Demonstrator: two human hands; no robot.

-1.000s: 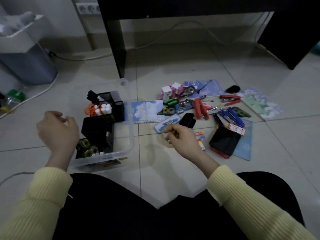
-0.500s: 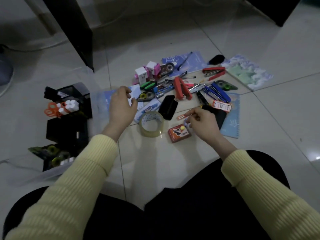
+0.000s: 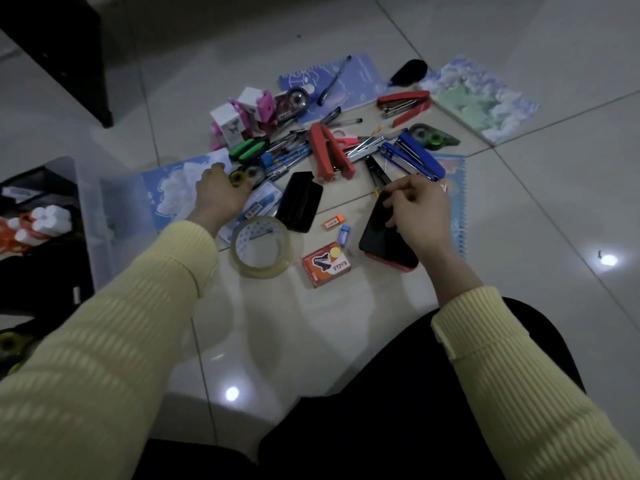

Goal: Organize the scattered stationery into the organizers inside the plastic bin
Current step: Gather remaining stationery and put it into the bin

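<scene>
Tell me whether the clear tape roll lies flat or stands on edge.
Flat: the tape roll shows its open hole facing up, on the floor.

The left hand [image 3: 221,197] rests on a cloud-print notebook [image 3: 173,192], fingers curled round a yellow-wheeled tape dispenser [image 3: 239,176] — near the clear bin [image 3: 91,202], which holds black organizers [image 3: 38,275]. The right hand [image 3: 420,216] is above a black case [image 3: 379,237], thumb and forefinger pinching a thin item [image 3: 381,192] too small to identify. Between the hands lie a tape roll [image 3: 261,249], a staple box [image 3: 325,265] and a black pouch [image 3: 299,202] — beyond them, a red stapler [image 3: 330,154] and a blue stapler [image 3: 417,155].
</scene>
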